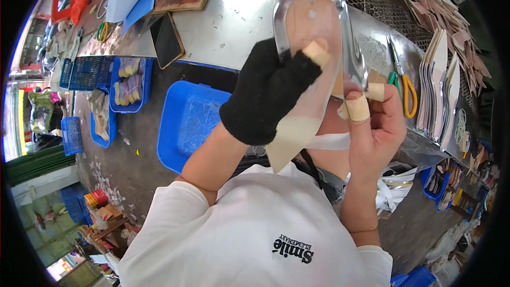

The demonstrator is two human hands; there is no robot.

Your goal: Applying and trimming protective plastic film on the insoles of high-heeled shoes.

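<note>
My left hand, in a black fingerless glove with a taped thumb, grips a high-heel shoe sole. Its rounded heel seat is beige with a shiny silver rim, and a pale pointed strip hangs down toward my lap. A mirror-like silver heel runs down along its right side. My right hand, bare with tape on thumb and forefinger, pinches at the lower end of that heel. Whatever lies between those fingertips is too small to make out.
On the metal bench lie a phone, scissors with green and orange handles, and a row of pale insoles. Many pinkish cut pieces are heaped at far right. A blue basin stands below the bench's edge, left of my arm.
</note>
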